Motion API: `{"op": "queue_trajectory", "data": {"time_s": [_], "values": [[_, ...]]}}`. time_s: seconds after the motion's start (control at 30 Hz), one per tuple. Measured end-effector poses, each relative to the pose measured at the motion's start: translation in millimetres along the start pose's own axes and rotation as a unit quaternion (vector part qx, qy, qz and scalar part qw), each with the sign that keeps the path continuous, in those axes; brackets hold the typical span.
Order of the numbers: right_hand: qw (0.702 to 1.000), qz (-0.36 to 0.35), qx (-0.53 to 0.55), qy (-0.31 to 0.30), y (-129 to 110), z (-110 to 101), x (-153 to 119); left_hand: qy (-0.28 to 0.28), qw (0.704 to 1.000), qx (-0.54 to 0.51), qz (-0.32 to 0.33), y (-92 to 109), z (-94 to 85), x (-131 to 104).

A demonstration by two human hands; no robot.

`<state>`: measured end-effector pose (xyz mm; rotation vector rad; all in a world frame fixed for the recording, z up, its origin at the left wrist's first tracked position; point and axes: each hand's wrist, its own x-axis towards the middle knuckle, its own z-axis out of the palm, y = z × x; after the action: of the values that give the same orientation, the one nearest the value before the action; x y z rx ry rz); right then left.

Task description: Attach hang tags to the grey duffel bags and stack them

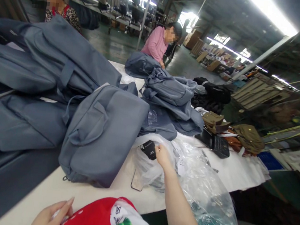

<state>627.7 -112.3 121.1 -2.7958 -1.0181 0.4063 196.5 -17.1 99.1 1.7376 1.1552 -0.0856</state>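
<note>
Currently the work in hand seems to be taking a black tag (148, 149) from, or handling it at, a crumpled white plastic bag (143, 170) on the pale table (45, 187). The right hand (163, 157) has thumb and fingers pinched on the right edge of the tag, which sits at the upper part of the bag, just right of a large grey backpack (109, 133). Whether the tag is fully free of the film, I cannot tell.

At near left, the left hand (54, 214) is beside the red-and-white garment (104, 216), its thumb and fingers close together; I cannot tell whether they grip anything. More clear plastic (207, 181) spreads to the right, and a person in pink (155, 42) leans over grey bags (169, 89) at the far side.

As I judge it, the next move calls for a firm pinch and a clean lift, so that no film or second tag comes along.
</note>
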Motion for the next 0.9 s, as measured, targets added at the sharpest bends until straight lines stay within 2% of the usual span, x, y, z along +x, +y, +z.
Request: {"op": "queue_trajectory", "data": {"time_s": [0.13,0.2,0.27,0.37,0.47,0.57,0.7,0.8,0.9], "values": [[0.989,-0.058,0.085,0.102,-11,-45,-38,0.023,0.999,0.035,0.034,23,-9.8,6],[0.976,-0.112,0.159,0.100,-24,-62,-60,0.025,0.996,0.030,0.080,44,-17.4,10],[0.961,-0.158,0.218,0.059,-41,-72,-81,0.018,0.991,-0.003,0.134,69,-24.7,15],[0.934,-0.215,0.286,0.004,-70,-68,-107,0.024,0.978,-0.056,0.199,107,-30.5,20],[0.899,-0.277,0.337,-0.040,-95,-49,-125,0.068,0.966,-0.051,0.245,132,-29.5,24],[0.874,-0.323,0.357,-0.058,-111,-29,-134,0.139,0.957,-0.064,0.248,136,-24.9,25],[0.849,-0.348,0.393,-0.070,-120,-17,-134,0.212,0.939,-0.090,0.255,123,-18.0,19],[0.856,-0.381,0.348,-0.031,-128,-15,-132,0.222,0.934,-0.081,0.268,117,-12.8,10],[0.871,-0.410,0.269,0.017,-135,-12,-130,0.195,0.935,-0.086,0.285,117,-11.7,-1]]}}
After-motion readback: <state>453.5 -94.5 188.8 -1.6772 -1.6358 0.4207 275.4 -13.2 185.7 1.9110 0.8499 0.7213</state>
